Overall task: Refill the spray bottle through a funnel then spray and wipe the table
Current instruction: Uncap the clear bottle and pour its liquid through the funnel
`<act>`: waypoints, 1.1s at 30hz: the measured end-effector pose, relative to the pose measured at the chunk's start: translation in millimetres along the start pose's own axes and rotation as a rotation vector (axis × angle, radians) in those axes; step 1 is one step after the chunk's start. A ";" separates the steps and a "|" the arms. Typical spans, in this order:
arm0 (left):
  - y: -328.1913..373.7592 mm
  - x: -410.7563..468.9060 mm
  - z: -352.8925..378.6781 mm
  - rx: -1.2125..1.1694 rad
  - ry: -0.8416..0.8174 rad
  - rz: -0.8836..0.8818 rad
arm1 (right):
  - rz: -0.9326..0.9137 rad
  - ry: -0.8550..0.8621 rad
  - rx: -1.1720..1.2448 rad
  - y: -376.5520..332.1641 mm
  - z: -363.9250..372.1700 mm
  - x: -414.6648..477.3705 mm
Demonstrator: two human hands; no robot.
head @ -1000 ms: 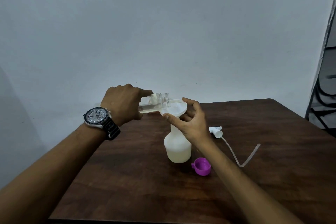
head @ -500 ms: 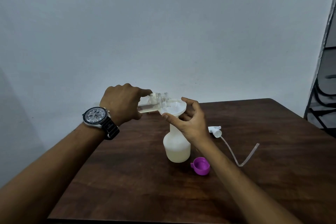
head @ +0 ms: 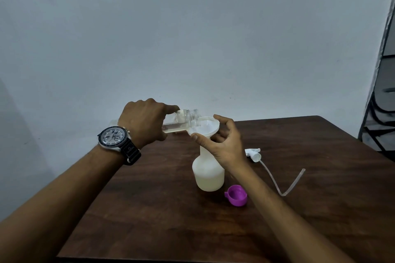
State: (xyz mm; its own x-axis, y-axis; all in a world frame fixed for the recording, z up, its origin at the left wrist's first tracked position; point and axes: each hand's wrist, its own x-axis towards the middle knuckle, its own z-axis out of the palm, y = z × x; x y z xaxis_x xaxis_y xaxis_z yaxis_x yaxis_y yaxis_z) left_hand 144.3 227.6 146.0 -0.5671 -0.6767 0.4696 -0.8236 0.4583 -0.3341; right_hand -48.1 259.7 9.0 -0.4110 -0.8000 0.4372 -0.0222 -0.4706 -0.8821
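Barely any shift since half second ago. Spray bottle (head: pixel 208 177) centre frame on table (head: pixel 320 188), funnel (head: pixel 208 125) in neck, partly filled. My left hand (head: pixel 145 123) grips tilted clear bottle (head: pixel 188 118), mouth over funnel; my right hand (head: pixel 224 145) pinches funnel rim. To do: finish pour, refit spray head (head: pixel 254 153) lying right of centre, spray, wipe. Stream hard to see; no cloth in view.

I see a dark wooden tabletop (head: pixel 149 209) with visible grain and a faint sheen. The spray bottle (head: pixel 208 177) is milky, matt plastic, the funnel (head: pixel 208 123) smooth white plastic, and the clear bottle (head: pixel 186 120) glossy and transparent. The purple cap (head: pixel 236 195) is shiny plastic, and the watch (head: pixel 114 137) is metal-cased on a woven strap (head: pixel 130 151).
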 end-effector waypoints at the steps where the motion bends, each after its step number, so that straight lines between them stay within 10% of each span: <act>1: 0.1 0.0 0.0 0.002 0.002 0.002 | 0.002 0.000 0.002 -0.1 0.0 -0.2; 33: -0.6 1.4 3.1 0.006 0.003 -0.002 | 0.001 0.000 -0.007 -1.4 0.6 -0.8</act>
State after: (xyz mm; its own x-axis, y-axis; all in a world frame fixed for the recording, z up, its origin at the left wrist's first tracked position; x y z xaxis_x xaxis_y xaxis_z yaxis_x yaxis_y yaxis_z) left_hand 144.0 224.5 144.3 -0.5655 -0.6759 0.4726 -0.8246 0.4533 -0.3383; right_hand -47.2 260.9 10.0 -0.4114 -0.8004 0.4361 -0.0284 -0.4670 -0.8838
